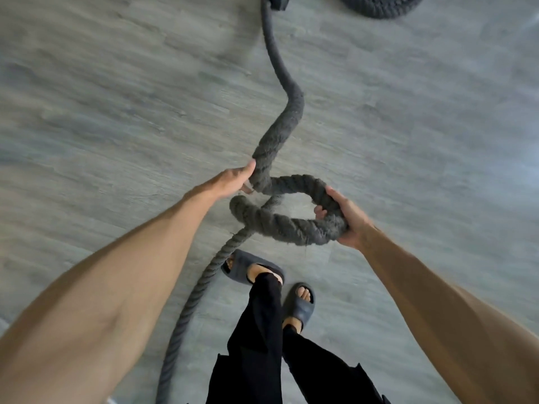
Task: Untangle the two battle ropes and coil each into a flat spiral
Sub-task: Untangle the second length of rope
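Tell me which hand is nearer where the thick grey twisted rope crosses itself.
Left. The left hand grips the rope just beside the crossing; the right hand holds the loop's far bend.

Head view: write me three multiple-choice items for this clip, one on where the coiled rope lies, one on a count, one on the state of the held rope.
1. Where does the coiled rope lie?
A. at the top right edge of the view
B. at the bottom left corner
C. in the middle
2. How many hands grip the loose rope?
A. none
B. one
C. two
3. The stretch of loose rope between the hands is:
A. straight and taut
B. bent into loops
C. cut in two
Key: 1 A, the dark coil sits on the floor at the top right. 2 C, the left hand and the right hand both grip it. 3 B, it curves and crosses itself between them.
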### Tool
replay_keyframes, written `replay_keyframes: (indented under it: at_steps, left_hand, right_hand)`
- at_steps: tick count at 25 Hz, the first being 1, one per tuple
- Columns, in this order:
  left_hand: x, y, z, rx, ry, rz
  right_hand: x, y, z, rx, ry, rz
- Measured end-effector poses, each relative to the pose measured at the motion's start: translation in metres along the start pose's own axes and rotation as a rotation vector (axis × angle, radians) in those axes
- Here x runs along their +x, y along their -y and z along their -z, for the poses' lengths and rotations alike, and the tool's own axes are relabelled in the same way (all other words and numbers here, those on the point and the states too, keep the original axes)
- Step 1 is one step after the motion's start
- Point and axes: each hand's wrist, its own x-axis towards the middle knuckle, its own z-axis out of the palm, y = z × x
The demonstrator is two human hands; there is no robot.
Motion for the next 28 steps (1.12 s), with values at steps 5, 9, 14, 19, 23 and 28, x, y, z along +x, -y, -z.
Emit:
replay_keyframes:
  at_steps: [5,9,14,19,23,28]
  left_hand:
    - [-0.04,0.006,-0.052,0.278,0.014,0.032]
    - [-0.079,0.023,-0.092,0.472,0.088,-0.033]
    - [-0.133,0.066,-0.155,0.347,0.091,0.049]
    - [-0.166,0.08,-0.223,0.064,0.082,0.113]
    - [-0.183,0.119,-0.229,-0.298,0.178,0.148]
    - [-0.178,0.163,-0.161,-0.762,0.02,0.425]
  right_hand:
    - [-0.03,-0.011,0.032,0.007,0.041,0.054]
    - [-0.042,-0.015,0.037,-0.029,-0.021,0.147]
    - [-0.025,-0.053,0.031,-0.031,-0.227,0.124]
    - [0.018,-0.161,0.022,-0.557,-0.49,0.043]
    - [0.002,-0.208,0.002,-0.593,-0.528,0.141]
    - [-0.05,-0.237,-0.029,-0.203,-0.113,0.243]
